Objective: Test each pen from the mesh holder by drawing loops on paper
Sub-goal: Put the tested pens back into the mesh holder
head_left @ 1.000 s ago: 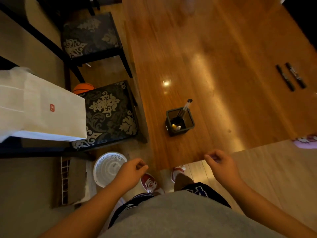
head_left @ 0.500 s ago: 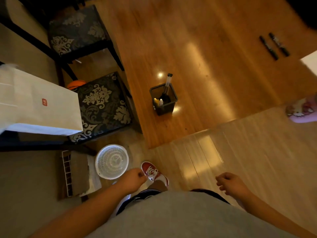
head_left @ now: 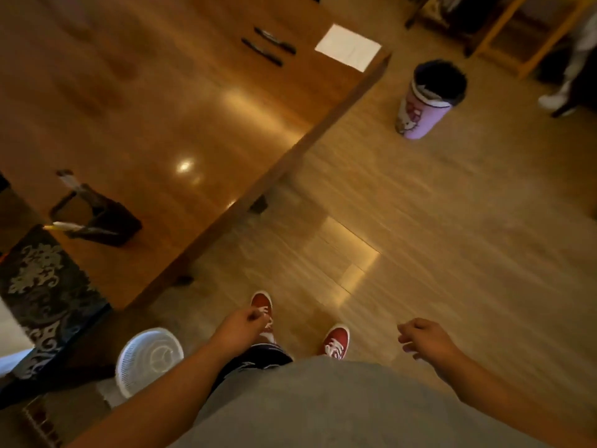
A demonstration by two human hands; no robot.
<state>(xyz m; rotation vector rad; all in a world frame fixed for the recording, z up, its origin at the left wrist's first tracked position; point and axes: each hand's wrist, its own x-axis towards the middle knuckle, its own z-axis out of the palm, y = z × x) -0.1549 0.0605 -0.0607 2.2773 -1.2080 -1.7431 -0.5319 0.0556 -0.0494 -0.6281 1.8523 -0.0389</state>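
glossy wooden surface (head_left: 161, 108) fills the upper left of the view, with pale plank floor (head_left: 420, 237) beside it. the black mesh holder (head_left: 103, 218) stands near the surface's left end, blurred by motion. a white pen (head_left: 69, 226) sticks out of its rim toward the left, and a second pen (head_left: 68, 179) rises from it. well apart, at the far end, two black markers (head_left: 261, 52) lie side by side, and a white sheet of paper (head_left: 348, 46) sits near them at the surface's corner. any print on the markers and paper is too blurred to read. on the floor past that corner stands a lilac bin (head_left: 423, 108) with a black liner and a white cartoon cat on its side. the left hand (head_left: 239, 328) hangs over a red shoe (head_left: 262, 305), fingers loosely curled, holding nothing. the right hand (head_left: 426, 339) hangs over the floor, fingers loosely bent, also holding nothing. a white slotted basket (head_left: 150, 357) lies on the floor by a patterned chair seat (head_left: 42, 286).
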